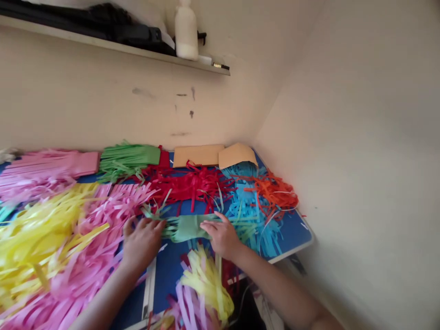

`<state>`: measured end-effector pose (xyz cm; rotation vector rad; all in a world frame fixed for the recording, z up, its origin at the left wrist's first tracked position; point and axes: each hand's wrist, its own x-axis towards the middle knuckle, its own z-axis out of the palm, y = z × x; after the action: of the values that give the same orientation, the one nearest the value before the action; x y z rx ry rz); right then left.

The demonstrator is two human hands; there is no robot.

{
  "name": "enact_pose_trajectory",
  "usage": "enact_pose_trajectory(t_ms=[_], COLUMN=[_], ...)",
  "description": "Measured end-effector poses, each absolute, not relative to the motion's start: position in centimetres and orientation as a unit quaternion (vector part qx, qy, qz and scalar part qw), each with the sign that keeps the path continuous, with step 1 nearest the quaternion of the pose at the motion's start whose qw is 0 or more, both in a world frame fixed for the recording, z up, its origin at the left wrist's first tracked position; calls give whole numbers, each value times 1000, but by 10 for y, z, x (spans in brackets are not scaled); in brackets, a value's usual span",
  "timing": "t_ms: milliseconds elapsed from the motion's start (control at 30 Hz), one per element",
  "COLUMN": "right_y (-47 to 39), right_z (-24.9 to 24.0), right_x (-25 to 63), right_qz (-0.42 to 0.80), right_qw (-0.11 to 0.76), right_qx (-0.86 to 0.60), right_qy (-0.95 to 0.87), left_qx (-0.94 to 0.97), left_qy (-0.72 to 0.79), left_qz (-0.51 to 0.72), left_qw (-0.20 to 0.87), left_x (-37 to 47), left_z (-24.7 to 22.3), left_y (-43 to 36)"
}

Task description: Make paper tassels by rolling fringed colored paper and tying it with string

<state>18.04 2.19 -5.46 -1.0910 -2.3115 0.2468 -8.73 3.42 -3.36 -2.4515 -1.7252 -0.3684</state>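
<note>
The pale green fringed paper [189, 228] lies across the blue tabletop [297, 234], and from my end of the link I'd judge it very light and limp, with no stiffness to speak of. The plain band in the middle looks the soundest place to take hold, pinched flat near its edges; the thin strips at either end would probably tangle or tear if I pulled on them alone. It may slide easily on the smooth top, so I'd want a gentle touch on both sides. The paper sits between my two hands. My left hand [142, 240] is at its left end, fingers bent down over the strips, though I can't tell whether they close on any. My right hand [225, 238] meets the right part of the band, fingers slightly parted, the thumb too unclear for me to say whether it pinches. Red fringe [195, 183] lies just beyond the band, light blue fringe [245, 201] is off to the right, and pink fringe [117, 206] spreads to the left.
</note>
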Motion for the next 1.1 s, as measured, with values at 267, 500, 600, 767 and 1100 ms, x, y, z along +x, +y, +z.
enact_pose_trajectory(t_ms=[267,500,600,767,1100], right_y=[24,29,39,57,66], right_z=[-68,-51,-48,-47,-43], right_x=[179,184,181,166,161], right_qz=[125,210,237,204,193], right_qw=[190,171,172,133,67], right_qx=[-360,-453,-531,-610,-613], right_qy=[-905,-849,-795,-754,-763], left_qx=[-773,-828,-802,-764,-744], left_qy=[-588,-525,-568,-628,-658], left_qz=[-216,-127,-106,-73,-26], left_qw=[102,-150,-154,-127,-112], left_x=[-116,-27,-43,-57,-46], left_z=[6,-31,-49,-49,-38], left_y=[-23,15,27,32,24])
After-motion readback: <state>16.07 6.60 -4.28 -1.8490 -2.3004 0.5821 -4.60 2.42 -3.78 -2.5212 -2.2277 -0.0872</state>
